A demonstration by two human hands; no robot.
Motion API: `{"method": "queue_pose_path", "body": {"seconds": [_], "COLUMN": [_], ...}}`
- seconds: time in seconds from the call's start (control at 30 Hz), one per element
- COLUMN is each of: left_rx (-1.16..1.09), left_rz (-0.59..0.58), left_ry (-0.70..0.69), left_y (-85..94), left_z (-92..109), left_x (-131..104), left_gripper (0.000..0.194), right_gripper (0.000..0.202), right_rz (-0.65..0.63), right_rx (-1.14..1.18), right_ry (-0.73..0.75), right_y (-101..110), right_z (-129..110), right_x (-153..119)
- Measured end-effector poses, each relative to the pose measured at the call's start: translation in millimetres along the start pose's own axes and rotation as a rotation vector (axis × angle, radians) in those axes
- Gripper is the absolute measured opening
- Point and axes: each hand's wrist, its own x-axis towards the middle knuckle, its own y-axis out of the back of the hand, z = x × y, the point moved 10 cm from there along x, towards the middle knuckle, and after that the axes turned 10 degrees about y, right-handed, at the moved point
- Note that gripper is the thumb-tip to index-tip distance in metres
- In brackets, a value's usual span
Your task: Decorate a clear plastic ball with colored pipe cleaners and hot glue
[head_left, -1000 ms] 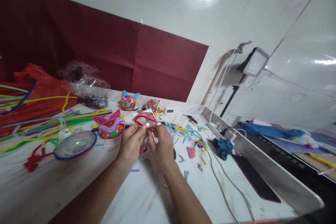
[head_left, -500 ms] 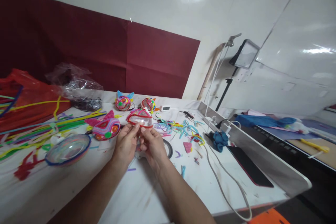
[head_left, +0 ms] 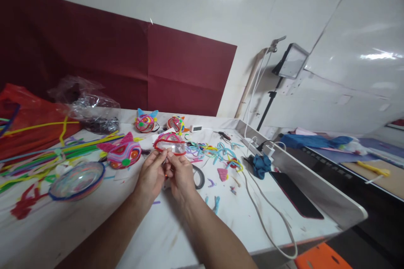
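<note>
A clear plastic shell (head_left: 171, 146) edged with red pipe cleaner, with pink at its top, is at the tips of my fingers. My left hand (head_left: 154, 173) pinches its lower rim from the left. Close beside it, my right hand (head_left: 180, 171) pinches the same rim, thumbs nearly touching. A bit of red shows between the curled fingers, too small to make out. Left of my hands sits a pink and purple cat-faced ball (head_left: 123, 155) with a green nose. Further left lies a clear dome (head_left: 77, 180) rimmed in blue pipe cleaner.
Two more decorated balls, one with blue ears (head_left: 145, 122) and one with orange (head_left: 175, 124), stand at the back. Pipe cleaners (head_left: 91, 145) are piled left, and curled scraps (head_left: 221, 151) lie right. A tape roll (head_left: 199, 177), a black phone (head_left: 296, 194) and a white cable (head_left: 261, 214) lie rightward.
The view has shifted slightly, so everything sits a little further left. My hands stay together at the red-edged shell, with fingertips pressed a little closer.
</note>
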Motion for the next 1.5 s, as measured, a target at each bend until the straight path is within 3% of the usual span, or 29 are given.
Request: {"method": "queue_pose_path", "body": {"seconds": [0.63,0.83,1.23,1.5], "left_rx": [-0.023,-0.060,-0.006,0.035], "left_rz": [-0.044,0.004,-0.018,-0.028], "left_ry": [0.069,0.092,0.040,0.019], "left_y": [-0.1,5.9,-0.1,-5.5], "left_z": [-7.1,-9.1,-3.6,-0.4], "left_x": [0.1,1.2,-2.0,-4.7], "left_gripper": [0.023,0.015,0.033,0.031], "right_gripper": [0.031,0.030,0.033,0.033], "right_rz": [0.039,0.040,0.017,-0.033], "right_rx": [0.025,0.008,-0.004,-0.021], "right_ry": [0.072,0.077,0.093,0.102], "right_y": [5.2,7.1,6.4,4.1], "right_z": [-6.1,-8.9,-9.3,-8.6], "right_x": [3.6,4.0,3.7,5.1]}}
